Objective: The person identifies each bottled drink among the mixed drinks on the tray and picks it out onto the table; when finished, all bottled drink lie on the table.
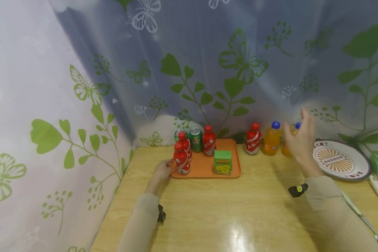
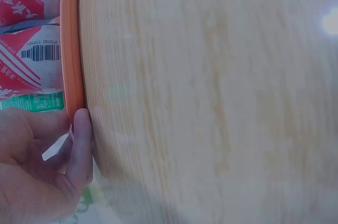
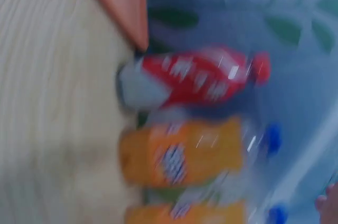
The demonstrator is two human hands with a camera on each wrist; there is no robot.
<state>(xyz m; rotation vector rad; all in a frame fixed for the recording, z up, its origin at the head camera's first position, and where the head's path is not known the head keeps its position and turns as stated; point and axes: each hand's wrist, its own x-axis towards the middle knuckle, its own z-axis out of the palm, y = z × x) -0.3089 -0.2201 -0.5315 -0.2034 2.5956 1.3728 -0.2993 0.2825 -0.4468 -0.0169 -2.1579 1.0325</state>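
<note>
Left of centre, the left hand [image 1: 162,171] pinched the orange tray [image 1: 202,168]; at right, the right hand [image 1: 302,141], grip wide, hung near a blue-capped bottle [image 1: 271,140].

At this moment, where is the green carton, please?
In the head view, the green carton stands on the right half of the orange tray, near its front edge, with a red bottle behind it to the left.

The wood-grain counter [image 1: 208,210] stands against a bluish-grey curtain [image 1: 189,42] with soft folds, printed with green leaves [image 1: 171,65] and green and white butterflies [image 1: 239,63]. To the left a paler, whitish-lilac curtain [image 1: 53,108] carries a similar pattern. 1 bright patch of light [image 1: 237,239] shines off the counter's near part
</note>
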